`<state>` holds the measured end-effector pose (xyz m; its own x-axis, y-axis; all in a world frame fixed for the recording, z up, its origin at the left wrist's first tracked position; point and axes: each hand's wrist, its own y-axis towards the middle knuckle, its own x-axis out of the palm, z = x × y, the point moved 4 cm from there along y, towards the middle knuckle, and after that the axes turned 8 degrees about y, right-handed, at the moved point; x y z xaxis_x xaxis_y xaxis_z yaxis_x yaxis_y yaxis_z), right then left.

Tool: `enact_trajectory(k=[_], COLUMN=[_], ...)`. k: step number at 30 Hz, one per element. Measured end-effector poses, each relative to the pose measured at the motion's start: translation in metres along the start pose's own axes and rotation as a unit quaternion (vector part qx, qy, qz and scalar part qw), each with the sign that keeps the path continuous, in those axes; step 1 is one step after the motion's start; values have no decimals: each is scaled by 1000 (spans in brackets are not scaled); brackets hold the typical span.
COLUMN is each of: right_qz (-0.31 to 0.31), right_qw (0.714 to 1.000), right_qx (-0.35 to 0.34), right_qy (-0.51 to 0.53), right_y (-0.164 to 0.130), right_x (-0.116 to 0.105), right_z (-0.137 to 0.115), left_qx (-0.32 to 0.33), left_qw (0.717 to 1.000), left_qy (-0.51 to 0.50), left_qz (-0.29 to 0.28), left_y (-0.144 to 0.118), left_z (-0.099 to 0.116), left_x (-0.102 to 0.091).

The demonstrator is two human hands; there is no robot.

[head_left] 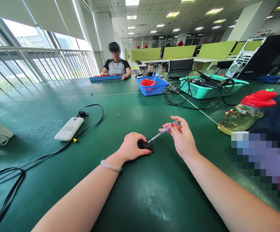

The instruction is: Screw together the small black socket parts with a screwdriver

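Observation:
A small black part (146, 146) lies on the green table (135, 199) in front of me. My left hand (132, 146) rests on the table and pinches this part from its left side. My right hand (181, 135) holds a thin screwdriver (163, 131) with a clear handle. The metal tip slants down and left onto the top of the black part.
A white power bank (69, 128) with a black cable (91, 124) lies to the left. A bottle (246, 112) with a red cap lies at the right. Farther back stand a blue basket (152, 86) and a teal basket (209, 87) of cables. A person (115, 64) sits at the far end.

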<state>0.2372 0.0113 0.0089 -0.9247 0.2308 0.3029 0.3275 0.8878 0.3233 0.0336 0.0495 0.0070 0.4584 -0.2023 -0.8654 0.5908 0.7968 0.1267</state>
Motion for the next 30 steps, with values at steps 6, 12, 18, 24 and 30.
enact_trajectory(k=[6, 12, 18, 24, 30], right_qz=[-23, -15, -21, -52, -57], right_qw=[1000, 998, 997, 994, 994], right_qx=[-13, -57, -63, -76, -78], right_qy=[-1, -28, -38, -57, -50], right_y=[-5, -5, -5, -7, -6], right_x=[5, 2, 2, 7, 8], right_z=[-3, -7, -8, -12, -13], left_qx=[-4, 1, -1, 1, -2], left_qw=[1000, 1000, 1000, 1000, 1000], left_qy=[-1, -1, -2, 0, 0], left_qz=[2, 3, 4, 4, 0], left_y=[0, 0, 0, 1, 0], left_z=[0, -1, -2, -2, -2], left_x=[0, 2, 2, 2, 2])
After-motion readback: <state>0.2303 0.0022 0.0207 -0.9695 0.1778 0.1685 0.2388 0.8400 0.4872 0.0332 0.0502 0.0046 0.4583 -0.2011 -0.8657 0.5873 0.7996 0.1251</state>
